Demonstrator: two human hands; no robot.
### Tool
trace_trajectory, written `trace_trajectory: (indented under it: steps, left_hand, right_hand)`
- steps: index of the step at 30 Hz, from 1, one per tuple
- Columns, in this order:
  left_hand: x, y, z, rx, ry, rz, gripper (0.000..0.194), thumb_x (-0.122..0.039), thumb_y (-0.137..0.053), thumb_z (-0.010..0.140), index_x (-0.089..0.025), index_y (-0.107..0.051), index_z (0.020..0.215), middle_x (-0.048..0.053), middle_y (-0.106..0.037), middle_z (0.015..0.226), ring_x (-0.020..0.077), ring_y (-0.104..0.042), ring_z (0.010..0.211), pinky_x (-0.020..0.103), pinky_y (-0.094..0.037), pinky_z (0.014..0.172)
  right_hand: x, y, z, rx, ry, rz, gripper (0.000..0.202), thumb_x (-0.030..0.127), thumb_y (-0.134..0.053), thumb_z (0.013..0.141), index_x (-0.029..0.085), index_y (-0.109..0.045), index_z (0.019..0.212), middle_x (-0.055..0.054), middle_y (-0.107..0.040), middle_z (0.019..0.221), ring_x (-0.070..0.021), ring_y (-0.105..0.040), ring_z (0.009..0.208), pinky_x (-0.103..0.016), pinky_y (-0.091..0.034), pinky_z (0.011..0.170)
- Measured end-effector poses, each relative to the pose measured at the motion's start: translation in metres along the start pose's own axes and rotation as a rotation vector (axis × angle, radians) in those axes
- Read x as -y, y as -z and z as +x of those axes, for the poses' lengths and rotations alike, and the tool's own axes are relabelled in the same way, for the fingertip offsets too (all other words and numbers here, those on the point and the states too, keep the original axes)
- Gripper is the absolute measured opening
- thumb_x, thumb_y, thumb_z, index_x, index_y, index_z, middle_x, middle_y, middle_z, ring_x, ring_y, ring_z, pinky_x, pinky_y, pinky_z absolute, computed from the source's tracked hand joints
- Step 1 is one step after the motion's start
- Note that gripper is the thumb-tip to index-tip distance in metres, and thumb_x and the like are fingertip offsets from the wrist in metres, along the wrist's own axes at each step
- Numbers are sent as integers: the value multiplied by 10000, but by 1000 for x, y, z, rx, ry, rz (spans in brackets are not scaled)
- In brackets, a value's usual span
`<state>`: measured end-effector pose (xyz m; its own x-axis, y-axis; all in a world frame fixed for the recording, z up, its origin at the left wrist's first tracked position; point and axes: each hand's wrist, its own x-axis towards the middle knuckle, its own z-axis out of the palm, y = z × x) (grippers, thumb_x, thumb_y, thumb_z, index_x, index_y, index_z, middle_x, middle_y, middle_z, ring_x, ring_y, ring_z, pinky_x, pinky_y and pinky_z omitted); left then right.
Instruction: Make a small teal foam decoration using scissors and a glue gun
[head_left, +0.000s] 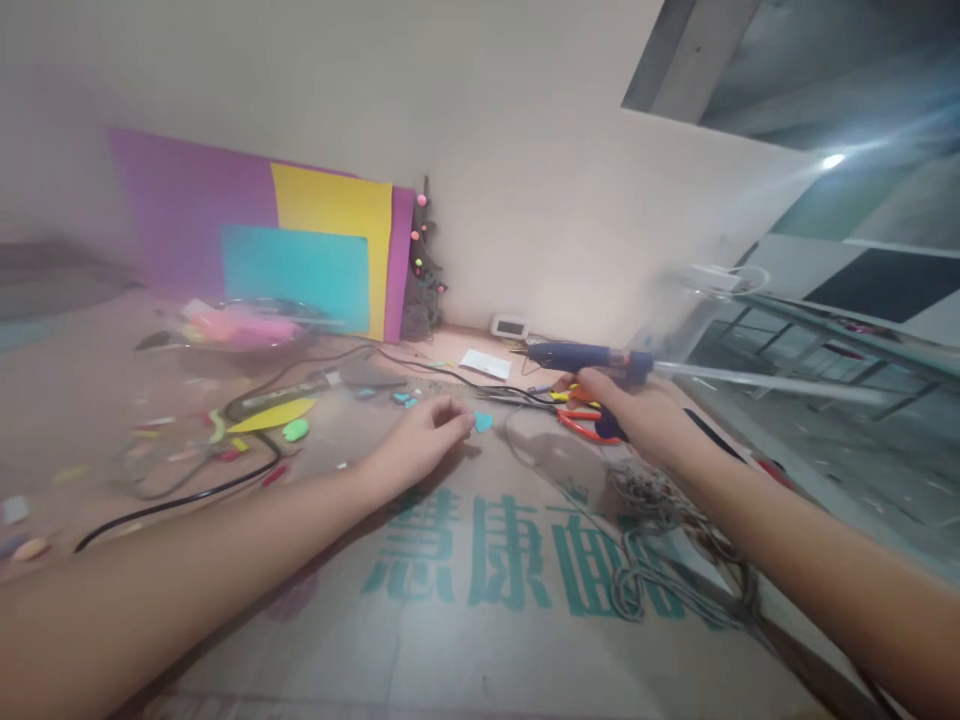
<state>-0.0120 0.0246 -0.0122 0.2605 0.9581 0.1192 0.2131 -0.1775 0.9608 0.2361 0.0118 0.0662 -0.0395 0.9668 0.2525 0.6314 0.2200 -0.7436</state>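
My right hand (611, 400) is wrapped round a blue glue gun (574, 356), held above the table with its nozzle to the left. A long clear glue stick (757, 378) sticks out of its back end. Near the middle, my left hand (431, 430) pinches a small turquoise foam piece (483, 422) between thumb and fingertips. Behind that hand lie more small turquoise scraps (405, 398). Orange-handled scissors (589, 430) rest on the table under the glue gun, partly hidden by my right hand.
Purple, yellow and turquoise sheets (322, 270) lean on the wall beside a dark branch with coloured beads (424, 255). A power strip (281, 398), a yellow leaf shape (274, 415) and scattered scraps lie left. Tangled grey cord (637, 585) lies at right. A white card (485, 364) lies behind.
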Motion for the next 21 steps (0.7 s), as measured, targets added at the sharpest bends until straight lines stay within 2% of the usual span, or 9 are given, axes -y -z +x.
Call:
trace_trajectory:
  steps: [2, 4, 7, 10, 12, 15, 21]
  left_hand:
    - [4, 0, 2, 2, -17, -19, 212, -373, -568, 816, -178, -528, 743, -40, -528, 649, 122, -479, 607, 250, -361, 585]
    - [8, 0, 3, 8, -32, -19, 216, -374, -566, 823, -177, -526, 744, -40, -530, 666, 120, -480, 621, 253, -370, 608]
    - [11, 0, 4, 18, -56, -9, 225, -375, -562, 831, -177, -519, 733, -38, -525, 667, 121, -478, 628, 262, -368, 623]
    - [10, -1, 4, 19, -54, -3, 229, -376, -564, 830, -175, -521, 729, -37, -517, 655, 124, -474, 624, 268, -352, 618]
    - [10, -1, 3, 18, -51, -12, 226, -375, -564, 826, -175, -521, 730, -37, -514, 655, 125, -471, 622, 270, -348, 615]
    - [10, -1, 3, 28, -47, -12, 228, -379, -561, 830, -175, -523, 735, -39, -511, 660, 122, -465, 617, 272, -344, 613]
    - [10, 1, 4, 37, -55, 8, 230, -379, -555, 838, -177, -526, 733, -40, -512, 657, 124, -470, 629, 275, -354, 634]
  right_hand:
    - [5, 4, 20, -26, -11, -157, 385, 536, -602, 842, 196, -747, 950, -76, -752, 918, -227, -692, 839, -292, -533, 666]
    - [4, 3, 44, -23, -7, -273, 399, 529, -641, 813, 165, -746, 939, -73, -733, 818, -208, -665, 743, -281, -502, 623]
    - [-11, -7, 80, 29, -2, -299, 398, 492, -648, 823, 161, -730, 1029, -54, -726, 832, -170, -629, 702, -264, -486, 637]
    - [-33, -23, 105, 57, -29, -311, 314, 410, -669, 826, 148, -734, 986, -54, -733, 821, -175, -645, 735, -264, -492, 689]
    - [-45, -34, 115, 82, -40, -318, 258, 368, -667, 831, 143, -737, 936, -60, -743, 830, -187, -663, 768, -262, -495, 704]
    - [-58, -44, 123, 97, -33, -322, 239, 320, -624, 867, 139, -723, 986, -71, -756, 934, -194, -680, 847, -265, -503, 748]
    - [-67, -34, 127, 139, 11, -360, 298, 338, -652, 860, 152, -699, 1088, -84, -751, 1065, -210, -678, 948, -295, -505, 839]
